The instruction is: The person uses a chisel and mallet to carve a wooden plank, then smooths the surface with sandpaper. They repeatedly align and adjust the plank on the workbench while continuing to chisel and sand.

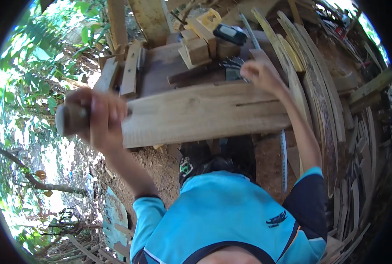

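A wide pale plank [191, 116] lies crosswise in front of me, with a dark slit toward its right end. My left hand [102, 115] is raised at the plank's left end, smeared by motion. Its fingers wrap round a dark, thick tool [75, 116] with a blunt, rounded grey end; blur hides its exact kind. Over the plank's far right edge is my right hand [261, 74], fingers curled closed. Whatever may be inside them cannot be made out. Just left of it, thin dark metal pieces that look like nails [232, 63] stick out in a bunch.
Beyond the plank, a brown worktop [158, 66] carries wood blocks [196, 49], a black device [230, 34] and short boards [130, 68]. Long curved slabs [312, 75] stand along the right. A measuring tape [284, 160] hangs below the plank. Foliage [24, 79] fills the left.
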A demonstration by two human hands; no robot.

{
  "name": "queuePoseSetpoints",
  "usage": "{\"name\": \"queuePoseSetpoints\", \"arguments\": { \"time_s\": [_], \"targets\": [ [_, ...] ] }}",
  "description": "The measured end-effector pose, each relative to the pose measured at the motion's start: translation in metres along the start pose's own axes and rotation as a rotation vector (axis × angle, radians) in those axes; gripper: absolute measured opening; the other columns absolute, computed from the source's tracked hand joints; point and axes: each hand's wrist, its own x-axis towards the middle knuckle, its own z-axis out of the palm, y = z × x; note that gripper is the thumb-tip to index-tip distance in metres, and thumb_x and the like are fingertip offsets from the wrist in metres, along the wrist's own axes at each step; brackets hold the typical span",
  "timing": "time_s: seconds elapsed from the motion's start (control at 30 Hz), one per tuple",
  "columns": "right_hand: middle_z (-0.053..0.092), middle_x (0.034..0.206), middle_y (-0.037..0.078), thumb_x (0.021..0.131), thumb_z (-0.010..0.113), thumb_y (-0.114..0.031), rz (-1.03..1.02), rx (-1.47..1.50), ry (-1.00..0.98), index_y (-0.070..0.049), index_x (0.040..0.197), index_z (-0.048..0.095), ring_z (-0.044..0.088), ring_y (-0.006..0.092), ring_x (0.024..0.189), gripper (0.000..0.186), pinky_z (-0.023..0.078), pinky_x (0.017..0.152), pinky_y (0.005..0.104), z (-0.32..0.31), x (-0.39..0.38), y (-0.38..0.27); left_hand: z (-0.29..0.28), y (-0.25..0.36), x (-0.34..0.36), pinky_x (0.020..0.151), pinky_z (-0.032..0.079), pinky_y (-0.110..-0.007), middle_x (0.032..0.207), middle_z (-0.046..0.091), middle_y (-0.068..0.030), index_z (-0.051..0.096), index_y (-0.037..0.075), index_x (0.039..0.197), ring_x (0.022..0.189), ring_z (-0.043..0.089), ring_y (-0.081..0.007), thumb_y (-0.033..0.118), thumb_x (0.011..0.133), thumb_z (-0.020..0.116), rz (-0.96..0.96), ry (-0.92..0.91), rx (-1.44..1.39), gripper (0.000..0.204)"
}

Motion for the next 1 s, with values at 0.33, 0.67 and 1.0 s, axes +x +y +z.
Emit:
{"name": "queuePoseSetpoints", "arguments": {
  "time_s": [0.33,0.67,1.0],
  "targets": [
    [0.053,0.109,0.020,0.067,0.064,-0.062,0.023,-0.558,-0.154,-0.004,0.119,0.050,0.050,0.0339,0.106,0.078,0.035,0.095,0.0444,0.093,0.001,-0.060,-0.010,0.007,-0.143,0.045,0.040,-0.021,0.063,0.058,0.0010,0.063,0.002,0.086,0.051,0.050,-0.0054,0.018,0.076,0.070,-1.364,-0.051,0.783,0.021],
    [0.063,0.088,0.019,0.059,0.064,-0.069,-0.071,-0.443,-0.215,-0.004,0.100,0.056,0.062,0.0336,0.085,0.078,0.049,0.073,0.0435,0.061,0.022,-0.094,0.002,-0.042,-0.195,0.044,0.038,-0.021,0.063,0.054,0.0018,0.061,0.003,0.094,0.050,0.049,-0.0053,0.022,0.080,0.068,-1.291,0.214,0.302,0.025],
    [0.062,0.072,0.009,0.084,0.058,-0.047,-0.397,-0.462,0.191,0.001,0.088,0.059,0.061,0.0186,0.061,0.048,0.049,0.053,0.0302,-0.062,0.032,-0.244,-0.020,0.051,-0.111,0.047,0.047,-0.025,0.074,0.060,-0.0091,0.044,-0.001,0.126,0.054,0.057,-0.0132,0.015,0.073,0.068,-0.771,0.191,0.202,0.061]
  ]
}}
